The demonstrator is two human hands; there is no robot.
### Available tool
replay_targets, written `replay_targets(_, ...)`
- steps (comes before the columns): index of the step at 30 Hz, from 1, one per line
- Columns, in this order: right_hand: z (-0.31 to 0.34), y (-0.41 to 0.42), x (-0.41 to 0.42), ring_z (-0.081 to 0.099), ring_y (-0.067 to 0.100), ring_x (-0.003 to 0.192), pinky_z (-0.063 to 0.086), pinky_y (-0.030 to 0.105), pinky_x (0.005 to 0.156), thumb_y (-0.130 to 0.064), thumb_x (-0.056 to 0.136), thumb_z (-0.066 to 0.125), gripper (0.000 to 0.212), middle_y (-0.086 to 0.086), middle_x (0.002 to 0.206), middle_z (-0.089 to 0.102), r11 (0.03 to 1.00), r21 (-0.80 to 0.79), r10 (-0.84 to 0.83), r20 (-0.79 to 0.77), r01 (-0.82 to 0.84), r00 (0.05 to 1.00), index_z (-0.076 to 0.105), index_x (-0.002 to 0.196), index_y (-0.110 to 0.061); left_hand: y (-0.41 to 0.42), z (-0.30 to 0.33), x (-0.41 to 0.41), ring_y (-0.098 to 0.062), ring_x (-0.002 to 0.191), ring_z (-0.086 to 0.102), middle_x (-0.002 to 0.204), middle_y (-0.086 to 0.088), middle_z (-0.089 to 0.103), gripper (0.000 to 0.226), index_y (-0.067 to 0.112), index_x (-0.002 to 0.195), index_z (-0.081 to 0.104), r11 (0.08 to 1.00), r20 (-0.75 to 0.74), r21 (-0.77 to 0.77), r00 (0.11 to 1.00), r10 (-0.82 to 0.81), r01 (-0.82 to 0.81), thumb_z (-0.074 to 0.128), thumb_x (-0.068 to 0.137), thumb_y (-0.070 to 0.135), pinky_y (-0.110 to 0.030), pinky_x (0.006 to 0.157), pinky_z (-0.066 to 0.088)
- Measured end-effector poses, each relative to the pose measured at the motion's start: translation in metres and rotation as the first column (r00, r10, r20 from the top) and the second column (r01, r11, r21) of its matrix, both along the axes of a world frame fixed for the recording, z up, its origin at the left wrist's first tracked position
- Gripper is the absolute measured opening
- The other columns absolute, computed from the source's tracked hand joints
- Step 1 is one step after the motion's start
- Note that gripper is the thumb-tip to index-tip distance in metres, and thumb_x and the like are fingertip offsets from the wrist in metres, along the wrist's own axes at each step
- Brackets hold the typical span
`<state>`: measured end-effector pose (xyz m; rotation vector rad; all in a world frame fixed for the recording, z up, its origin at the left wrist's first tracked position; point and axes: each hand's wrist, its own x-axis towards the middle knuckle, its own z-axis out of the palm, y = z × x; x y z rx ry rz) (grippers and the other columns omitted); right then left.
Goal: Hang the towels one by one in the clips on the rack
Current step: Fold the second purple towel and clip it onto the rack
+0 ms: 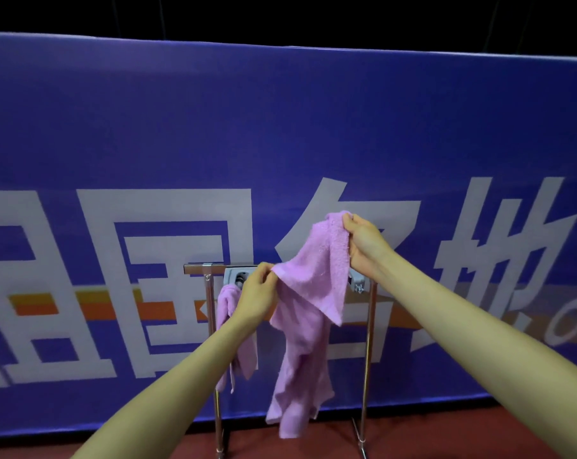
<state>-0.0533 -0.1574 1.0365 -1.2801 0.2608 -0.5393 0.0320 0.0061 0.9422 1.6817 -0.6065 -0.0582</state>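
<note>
While both hands pinch pink towel (308, 279) – left hand (257, 293) at corner, right hand (363, 241) higher – bunched edge may miss clip (237, 276), slip off rack (368, 342).

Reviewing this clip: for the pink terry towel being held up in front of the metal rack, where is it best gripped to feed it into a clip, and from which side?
Best by its top hem, pinched from above near the corners, as now: the left hand and right hand each pinch the pink terry towel there, so the rest hangs limp below and the edge probably stays taut before the grey clip bar.
</note>
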Motion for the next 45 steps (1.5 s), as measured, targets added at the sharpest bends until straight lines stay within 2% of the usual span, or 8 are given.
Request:
replay_targets(4,-0.011,-0.002,0.005,0.057,0.022,0.068,0.048,0.031,0.063,-0.015,0.087,0.05,0.019,0.011,0.078,0.063,0.926,-0.318,-0.276,-0.205,0.203,0.939,0.064,0.078,-0.007,0.007,0.024,0.003,-0.007,0.073,0.048,0.082,0.003,0.056,0.018,0.01,0.091,0.054,0.994,0.028,-0.074,0.996,0.082,-0.079,0.038,0.097,0.016,-0.021,0.066,0.04)
replay_targets(12,-0.034,-0.013,0.003,0.043,0.021,0.071,0.035,0.03,0.061,-0.011,0.088,0.058,0.029,0.009,0.072,0.047,0.861,-0.421,-0.405,-0.23,0.285,0.885,0.041,0.065,-0.018,0.024,0.075,0.035,-0.023,0.082,0.049,0.091,-0.012,0.06,0.026,-0.004,0.092,0.056,0.968,0.233,0.112,0.953,0.192,-0.222,0.039,0.096,0.016,-0.034,0.071,0.038)
replay_targets(17,-0.026,-0.01,-0.006,0.057,0.012,0.053,0.043,0.018,0.04,0.004,0.091,0.051,0.018,0.008,0.081,0.06,0.979,-0.132,-0.177,-0.189,0.154,0.966,0.059,0.09,-0.012,0.028,0.104,0.04,-0.026,0.092,0.055,0.1,-0.01,0.063,0.029,0.001,0.101,0.062,0.943,0.307,0.22,0.935,0.177,-0.251,0.04,0.097,0.018,-0.03,0.075,0.038)
replay_targets(21,-0.022,-0.006,-0.005,0.068,0.012,0.058,0.052,0.019,0.046,0.007,0.094,0.042,0.022,0.007,0.078,0.07,0.979,0.201,-0.021,-0.119,0.044,0.993,0.062,0.1,-0.002,0.027,0.119,0.04,-0.024,0.094,0.056,0.105,-0.012,0.063,0.028,0.002,0.103,0.061,0.949,0.307,0.204,0.936,0.17,-0.239,0.04,0.098,0.02,-0.03,0.079,0.041)
replay_targets(26,-0.025,-0.003,-0.001,0.062,0.02,0.079,0.058,0.026,0.06,0.022,0.087,0.027,0.045,0.013,0.092,0.065,0.958,0.288,-0.017,0.011,0.013,1.0,0.056,0.113,-0.001,0.022,0.133,0.038,-0.024,0.087,0.06,0.101,-0.014,0.067,0.02,0.006,0.094,0.063,0.965,0.275,0.167,0.95,0.15,-0.201,0.047,0.094,0.018,-0.035,0.078,0.048)
replay_targets(34,-0.048,0.001,0.006,0.058,0.021,0.082,0.048,0.027,0.072,0.02,0.075,0.057,0.029,0.009,0.079,0.063,0.948,-0.196,-0.254,0.008,0.25,0.967,0.064,0.085,-0.006,0.028,0.145,0.023,-0.012,0.049,0.036,0.063,-0.004,0.044,0.022,0.014,0.082,0.048,0.973,0.237,0.184,0.955,-0.179,0.137,0.039,0.093,-0.002,-0.025,0.046,0.034)
replay_targets(39,-0.047,-0.004,0.008,0.06,0.019,0.071,0.05,0.034,0.07,-0.007,0.083,0.063,0.01,0.009,0.073,0.065,0.895,-0.372,-0.278,-0.03,0.247,0.96,0.064,0.073,-0.009,0.039,0.144,0.03,-0.016,0.068,0.054,0.078,-0.003,0.065,0.044,0.014,0.075,0.071,0.911,0.392,0.411,0.893,-0.219,0.043,0.033,0.083,-0.009,-0.026,0.062,0.046)
replay_targets(45,-0.043,-0.004,0.011,0.033,0.018,0.056,0.024,0.031,0.056,-0.032,0.093,0.057,0.049,0.004,0.055,0.033,0.78,-0.565,-0.36,-0.054,0.268,0.931,0.035,0.052,-0.017,0.045,0.139,0.032,-0.017,0.088,0.051,0.1,0.0,0.055,0.05,0.017,0.114,0.069,0.746,0.514,0.653,0.8,-0.31,-0.13,0.033,0.088,-0.006,-0.023,0.077,0.038)
